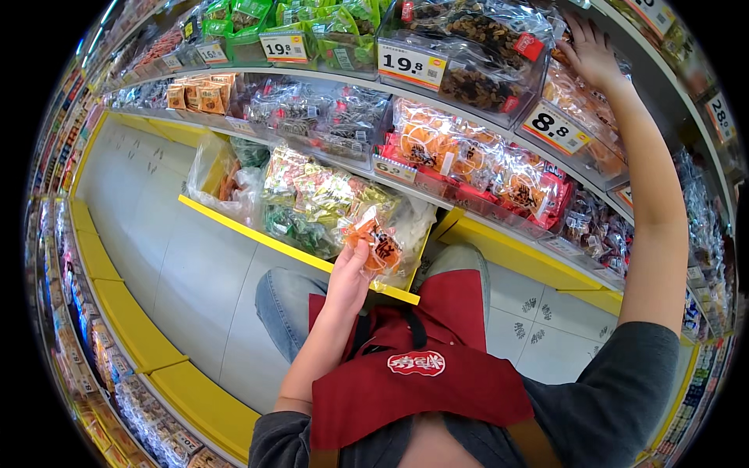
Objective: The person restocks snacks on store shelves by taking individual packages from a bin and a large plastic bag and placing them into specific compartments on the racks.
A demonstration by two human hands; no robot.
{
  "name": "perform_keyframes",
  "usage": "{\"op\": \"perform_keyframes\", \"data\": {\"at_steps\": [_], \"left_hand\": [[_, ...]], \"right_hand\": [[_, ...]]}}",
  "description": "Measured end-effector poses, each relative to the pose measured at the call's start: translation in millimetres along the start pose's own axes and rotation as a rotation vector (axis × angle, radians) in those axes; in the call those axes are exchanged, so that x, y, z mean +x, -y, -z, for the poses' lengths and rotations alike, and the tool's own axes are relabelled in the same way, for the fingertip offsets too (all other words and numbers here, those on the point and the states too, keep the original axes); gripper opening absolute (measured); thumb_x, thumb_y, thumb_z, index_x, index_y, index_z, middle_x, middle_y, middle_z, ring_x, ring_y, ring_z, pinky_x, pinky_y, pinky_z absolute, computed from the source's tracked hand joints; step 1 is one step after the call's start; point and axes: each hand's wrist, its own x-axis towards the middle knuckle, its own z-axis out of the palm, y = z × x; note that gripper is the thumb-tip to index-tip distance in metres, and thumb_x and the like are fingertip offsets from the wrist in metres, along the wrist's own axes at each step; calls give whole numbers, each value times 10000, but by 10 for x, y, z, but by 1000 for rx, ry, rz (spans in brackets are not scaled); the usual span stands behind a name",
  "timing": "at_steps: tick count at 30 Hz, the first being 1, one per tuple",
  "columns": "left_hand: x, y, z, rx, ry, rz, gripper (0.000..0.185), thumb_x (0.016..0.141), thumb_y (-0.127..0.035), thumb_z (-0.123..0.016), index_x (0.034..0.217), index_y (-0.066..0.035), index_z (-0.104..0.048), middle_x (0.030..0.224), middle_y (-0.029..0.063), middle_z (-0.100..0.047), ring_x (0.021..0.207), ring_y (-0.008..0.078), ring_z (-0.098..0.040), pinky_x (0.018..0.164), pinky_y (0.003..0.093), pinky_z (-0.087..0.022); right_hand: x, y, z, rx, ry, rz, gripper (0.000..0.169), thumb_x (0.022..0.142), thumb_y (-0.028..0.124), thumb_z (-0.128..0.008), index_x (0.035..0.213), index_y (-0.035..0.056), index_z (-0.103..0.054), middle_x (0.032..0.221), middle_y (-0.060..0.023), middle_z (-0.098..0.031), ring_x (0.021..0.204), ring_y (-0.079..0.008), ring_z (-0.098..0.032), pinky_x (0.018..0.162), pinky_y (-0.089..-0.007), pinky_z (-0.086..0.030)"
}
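My left hand (349,270) pinches a small clear packet of orange dried food (383,253) with dark printing. It is held over the near right end of an open yellow drawer (257,234). In the drawer lie several packets in yellow and pink wrappers (313,184), dark green bags (298,231) and a clear plastic bag (213,190). My right hand (591,55) reaches up to a clear bin (597,155) on the upper shelf. Its fingers are spread over the clear packets of orange food (576,93) there, and some fingertips are hard to make out.
The middle shelf holds orange-and-red packets (468,158), dark packets (316,117) and small tan packets (202,93). Above are bags of dark dried food (485,35) and green bags (327,29). Price tags (411,63) line the shelf edges. Yellow-based shelving (199,403) runs behind on the left.
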Motion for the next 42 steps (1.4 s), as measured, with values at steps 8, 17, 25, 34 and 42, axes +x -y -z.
{"op": "perform_keyframes", "data": {"at_steps": [8, 17, 25, 34, 42], "left_hand": [[4, 142, 199, -1, -97, 53, 459, 1052, -256, -523, 1446, -38, -432, 1335, 96, -598, 1225, 248, -598, 1056, 440, -481], [-104, 528, 97, 111, 17, 83, 481, 1008, -73, -550, 1472, -40, -426, 1340, 92, -580, 1198, 197, -579, 1022, 363, -476], [-195, 362, -174, 164, 172, 174, 477, 923, -10, -626, 1375, -43, -475, 1208, 107, -630, 1117, 231, -646, 960, 392, -547], [-115, 320, 533, 1689, 135, -363, 367, 806, -210, -775, 1146, -111, -678, 1122, 106, -648, 1128, 322, -571, 1117, 515, -338], [-80, 658, 1068, 1945, 259, -311, 370, 825, -440, -753, 1090, -182, -725, 1091, 57, -652, 1172, 304, -534, 1184, 648, -130]], "right_hand": [[-190, 417, 427, 91, -42, -10, 695, 952, 403, -574, 1504, 29, -376, 1519, -232, -398, 1441, -420, -308, 1191, -559, -222], [-2597, 2237, 909, 946, 1, 265, 590, 797, 288, -792, 1310, 64, -604, 1272, -159, -637, 1171, -353, -602, 1030, -472, -449], [-3142, 2644, 759, 1348, 423, -115, 582, 879, 326, -725, 1408, 144, -564, 1110, -127, -718, 928, -302, -718, 792, -388, -563], [-1594, 563, 1551, 594, -384, -44, 448, 810, 263, -786, 1217, 104, -686, 966, -124, -721, 863, -289, -669, 809, -405, -525], [-674, -565, 508, 304, -143, -50, 457, 826, 318, -750, 1252, 174, -669, 1127, -145, -685, 1117, -361, -606, 1026, -482, -422]]}}
